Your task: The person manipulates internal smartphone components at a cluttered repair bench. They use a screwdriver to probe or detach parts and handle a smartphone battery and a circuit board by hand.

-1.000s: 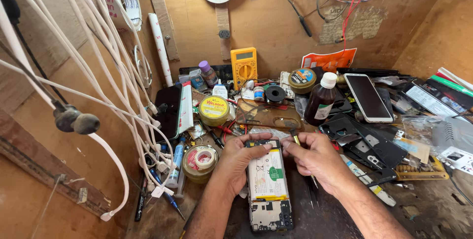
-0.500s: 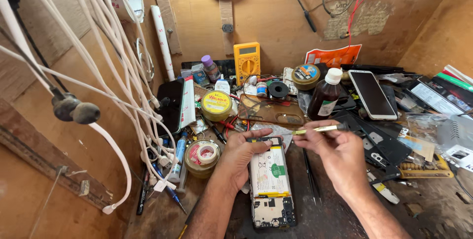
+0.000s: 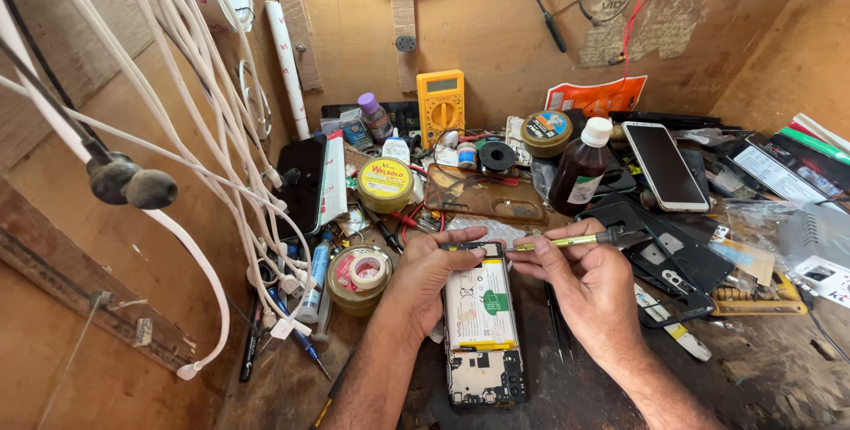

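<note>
The right hand (image 3: 593, 293) pinched a yellow-handled tool (image 3: 567, 240), fingers closed on its shaft. A second before, both hands had gripped the phone (image 3: 481, 324); the right had since let go and raised the tool, so tool work on the phone was judged ready to begin. The left hand (image 3: 425, 275) was curled around the phone's upper left edge. The phone lay back-open on the bench (image 3: 753, 377), long axis running away from the person. The tool lay crosswise above its far end, handle to the right
</note>
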